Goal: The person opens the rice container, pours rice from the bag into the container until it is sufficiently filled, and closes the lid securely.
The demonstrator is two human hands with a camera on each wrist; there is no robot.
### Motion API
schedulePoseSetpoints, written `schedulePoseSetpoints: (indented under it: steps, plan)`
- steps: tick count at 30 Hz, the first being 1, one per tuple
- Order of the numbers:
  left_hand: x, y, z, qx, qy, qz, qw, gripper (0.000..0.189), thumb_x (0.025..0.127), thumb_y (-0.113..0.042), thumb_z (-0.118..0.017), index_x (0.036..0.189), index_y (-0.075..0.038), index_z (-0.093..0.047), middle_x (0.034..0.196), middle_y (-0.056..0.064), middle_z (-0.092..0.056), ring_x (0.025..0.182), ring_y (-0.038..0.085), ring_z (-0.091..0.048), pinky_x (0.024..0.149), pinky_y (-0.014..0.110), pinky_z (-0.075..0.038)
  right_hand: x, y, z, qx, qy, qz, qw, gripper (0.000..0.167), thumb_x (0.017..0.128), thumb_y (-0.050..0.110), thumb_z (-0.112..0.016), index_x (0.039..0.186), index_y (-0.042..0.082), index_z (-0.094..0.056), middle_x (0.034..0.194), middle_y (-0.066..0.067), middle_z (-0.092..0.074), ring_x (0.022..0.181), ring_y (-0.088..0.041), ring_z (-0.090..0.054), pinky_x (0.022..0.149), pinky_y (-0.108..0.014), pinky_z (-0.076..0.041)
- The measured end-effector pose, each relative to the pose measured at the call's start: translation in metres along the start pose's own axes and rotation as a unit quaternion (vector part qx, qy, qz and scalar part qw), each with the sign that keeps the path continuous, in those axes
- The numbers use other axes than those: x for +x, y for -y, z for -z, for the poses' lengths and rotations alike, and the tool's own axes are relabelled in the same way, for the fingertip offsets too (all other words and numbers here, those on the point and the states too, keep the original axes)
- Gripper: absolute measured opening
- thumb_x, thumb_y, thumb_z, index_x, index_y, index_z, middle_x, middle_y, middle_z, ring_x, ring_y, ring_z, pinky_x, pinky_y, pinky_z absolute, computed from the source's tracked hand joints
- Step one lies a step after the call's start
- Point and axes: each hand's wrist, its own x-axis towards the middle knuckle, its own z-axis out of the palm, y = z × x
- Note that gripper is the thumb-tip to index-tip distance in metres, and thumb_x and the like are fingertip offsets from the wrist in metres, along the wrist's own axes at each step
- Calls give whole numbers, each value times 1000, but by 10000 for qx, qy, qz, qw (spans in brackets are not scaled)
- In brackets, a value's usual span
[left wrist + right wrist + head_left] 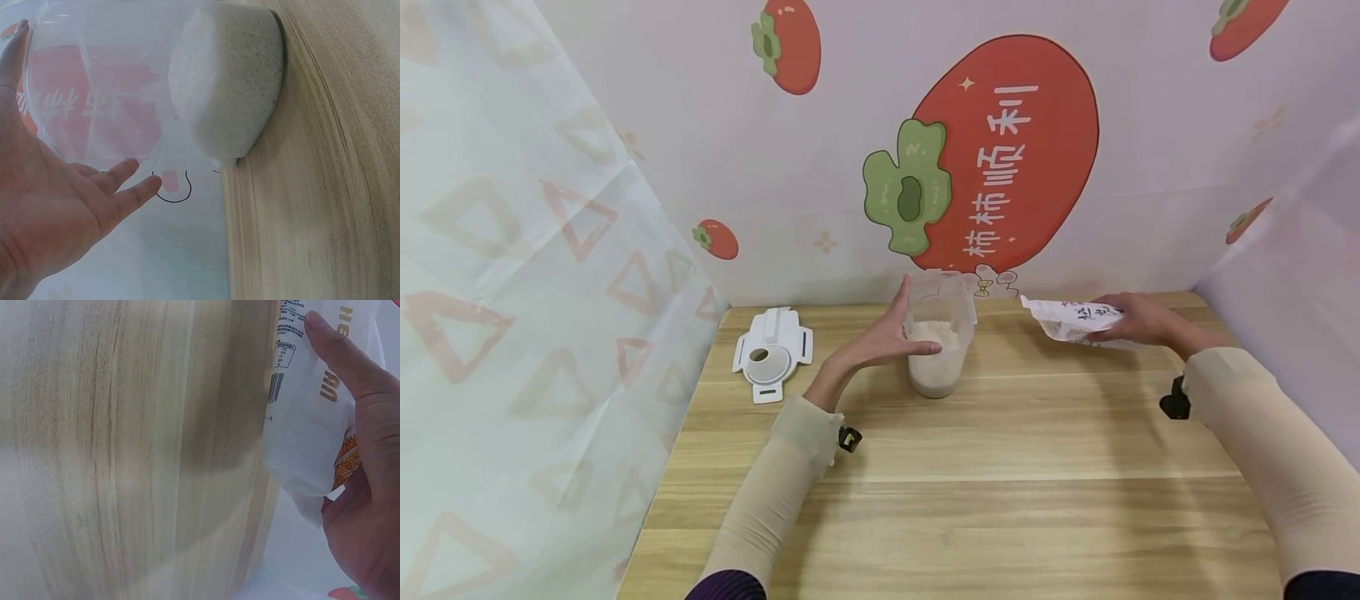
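Observation:
A clear plastic container, with pale, rice-like grain filling its lower part, stands upright near the table's back edge. Against its left side is my left hand, thumb and fingers spread wide around the wall; the left wrist view shows these fingers mostly straight. Over to the right, my right hand grips a limp white printed bag above the table. In the right wrist view the thumb lies across the bag's printed face, while the other fingers are hidden behind it.
A white lid with flaps and a round opening lies flat at the table's back left. The wooden table meets a persimmon-printed backdrop behind it. Further sheets hang at left and right.

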Motion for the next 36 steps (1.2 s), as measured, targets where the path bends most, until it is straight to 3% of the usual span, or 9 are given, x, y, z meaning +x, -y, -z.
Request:
schedulePoseSetpoints:
  steps: [9,17,26,36]
  plan:
    - [1,0,1,38,-5,0,10000,134,89,-46,-84,166,-28,24,176,-3,19,164,20,6,132,46,-8,-4,-12,-5,-159,-23,-75,9998,82,83,45,-91,141,-5,-62,130,-31,-67,108,-39,-66,86,-50,-51]
    - [0,0,1,8,15,-10,10000,135,88,-46,-84,166,-28,24,176,-3,20,164,20,6,132,47,-8,-10,-15,-7,-211,160,-86,9996,82,83,44,-90,143,-3,-62,133,-34,-65,114,-46,-64,93,-62,-50]
    - [0,-1,1,10,13,-26,10000,135,89,-45,-84,166,-26,24,176,-2,21,164,22,5,132,46,-8,-11,-20,-13,-134,301,-173,9993,84,87,45,-87,147,-4,-56,140,-37,-59,122,-51,-59,96,-67,-48]
    - [-1,0,1,-48,26,-54,10000,133,90,-45,-83,166,-29,25,176,-4,21,163,20,7,132,46,-7,-11,-16,-9,-141,282,-194,9993,90,86,44,-88,149,-8,-51,142,-42,-54,124,-55,-56,99,-73,-45]
